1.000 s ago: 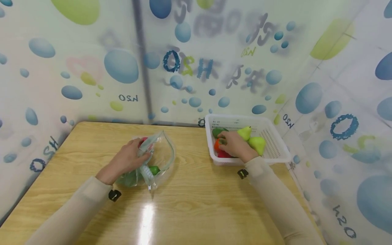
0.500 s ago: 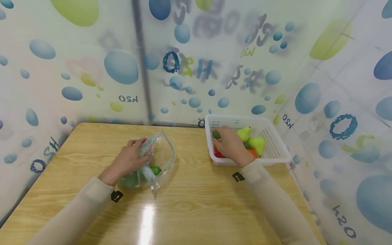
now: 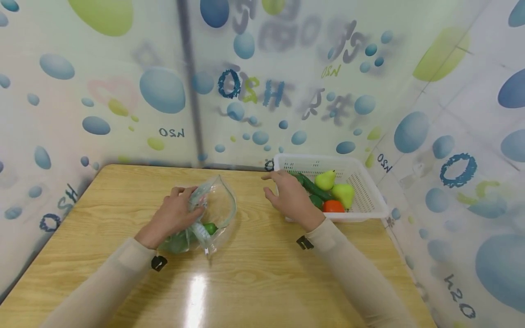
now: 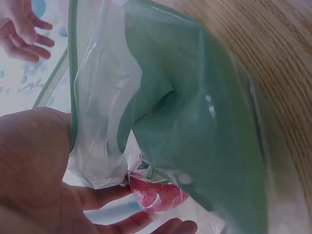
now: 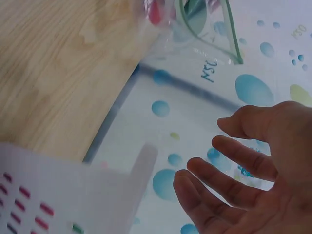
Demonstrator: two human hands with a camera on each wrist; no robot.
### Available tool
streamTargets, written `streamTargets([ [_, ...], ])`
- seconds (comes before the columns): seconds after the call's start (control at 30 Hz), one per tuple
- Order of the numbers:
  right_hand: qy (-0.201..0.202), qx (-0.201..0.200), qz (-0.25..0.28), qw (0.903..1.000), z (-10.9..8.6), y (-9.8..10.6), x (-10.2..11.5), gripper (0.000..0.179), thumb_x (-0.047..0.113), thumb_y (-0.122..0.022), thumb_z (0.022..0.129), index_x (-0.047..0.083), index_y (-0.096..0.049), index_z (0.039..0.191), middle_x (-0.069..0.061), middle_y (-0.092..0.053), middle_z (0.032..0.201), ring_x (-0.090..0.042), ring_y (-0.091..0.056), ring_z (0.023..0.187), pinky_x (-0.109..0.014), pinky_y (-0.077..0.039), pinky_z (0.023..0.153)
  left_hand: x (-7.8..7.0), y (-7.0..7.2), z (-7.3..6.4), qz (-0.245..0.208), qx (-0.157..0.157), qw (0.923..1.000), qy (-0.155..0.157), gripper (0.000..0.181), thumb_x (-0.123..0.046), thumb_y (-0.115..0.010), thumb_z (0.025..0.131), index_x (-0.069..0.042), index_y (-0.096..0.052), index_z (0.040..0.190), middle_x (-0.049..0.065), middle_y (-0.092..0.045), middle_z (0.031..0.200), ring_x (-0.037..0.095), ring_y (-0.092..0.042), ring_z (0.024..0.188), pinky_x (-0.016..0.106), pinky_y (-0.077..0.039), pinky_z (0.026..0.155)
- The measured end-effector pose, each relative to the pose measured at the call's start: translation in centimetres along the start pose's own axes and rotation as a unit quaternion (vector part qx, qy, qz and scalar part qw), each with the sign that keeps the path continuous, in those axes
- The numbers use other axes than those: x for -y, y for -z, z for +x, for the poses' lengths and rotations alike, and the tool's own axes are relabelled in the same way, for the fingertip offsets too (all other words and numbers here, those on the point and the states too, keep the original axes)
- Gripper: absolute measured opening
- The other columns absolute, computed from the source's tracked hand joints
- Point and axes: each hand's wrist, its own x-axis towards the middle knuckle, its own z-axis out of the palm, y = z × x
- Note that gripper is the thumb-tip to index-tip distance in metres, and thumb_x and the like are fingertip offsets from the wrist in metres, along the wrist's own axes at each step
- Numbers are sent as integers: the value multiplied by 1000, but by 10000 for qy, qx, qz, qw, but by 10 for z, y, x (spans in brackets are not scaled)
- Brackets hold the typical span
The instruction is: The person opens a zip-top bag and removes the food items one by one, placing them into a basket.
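My left hand (image 3: pixel 174 213) holds the side of a clear zip bag (image 3: pixel 221 200) with a green zip edge, which stands on the table with its mouth open. Inside it, a small green pepper (image 3: pixel 210 228) and a round red item (image 4: pixel 158 196) show through the plastic. A larger green shape (image 4: pixel 209 126) fills much of the left wrist view. My right hand (image 3: pixel 293 198) hovers over the left rim of a white plastic basket (image 3: pixel 371 189), fingers spread and holding nothing. In the basket lie two green pears (image 3: pixel 343 195), a cucumber (image 3: pixel 316 187), and an orange-red tomato (image 3: pixel 334 206).
The wooden table (image 3: pixel 246 273) carries the bag at left and the basket at the back right. Behind it hangs a curtain (image 3: pixel 246 114) printed with blue and green dots. More green produce (image 3: pixel 316 201) sits partly behind my right hand.
My right hand has moved left from inside the basket to over its left rim, uncovering the cucumber and tomato. My left hand and the bag have barely shifted.
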Motion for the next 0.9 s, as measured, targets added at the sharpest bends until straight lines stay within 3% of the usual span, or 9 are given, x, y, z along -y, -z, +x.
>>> streamTargets([
  [0.07,72,27,43,10000,2,-5,6,34,17,-78,112,8,-77,145,-19,-77,147,-37,-78,122,-52,-68,102,-1,0,0,21,-39,10000,-16,79,-41,-68,114,1,-43,176,45,-40,171,70,-54,142,78,-56,103],
  [0.17,174,90,119,9997,4,-12,16,34,19,-78,112,10,-77,145,-16,-77,149,-38,-77,132,-52,-67,109,-1,-1,1,49,-70,10000,-24,78,-40,-69,114,1,-44,175,45,-41,170,70,-55,142,78,-56,103],
  [0.47,590,261,319,9974,10,-32,43,33,19,-78,113,10,-77,145,-15,-78,147,-36,-77,133,-49,-67,111,-4,-4,2,-21,-101,9999,-14,83,-40,-75,110,3,-45,174,46,-40,168,70,-56,139,75,-59,101],
  [0.7,1001,369,609,9924,11,-50,60,32,15,-77,113,7,-76,144,-16,-77,142,-30,-80,120,-42,-69,104,-5,-7,3,0,-197,9998,-24,85,-36,-81,107,5,-46,172,47,-41,165,68,-58,132,71,-62,96],
  [0.9,1279,187,468,9905,13,-66,68,29,13,-78,112,6,-77,140,-14,-71,139,-25,-79,112,-31,-68,97,-6,-10,3,-9,-242,9997,-16,84,-32,-82,107,6,-45,171,48,-42,163,67,-59,130,71,-63,96],
])
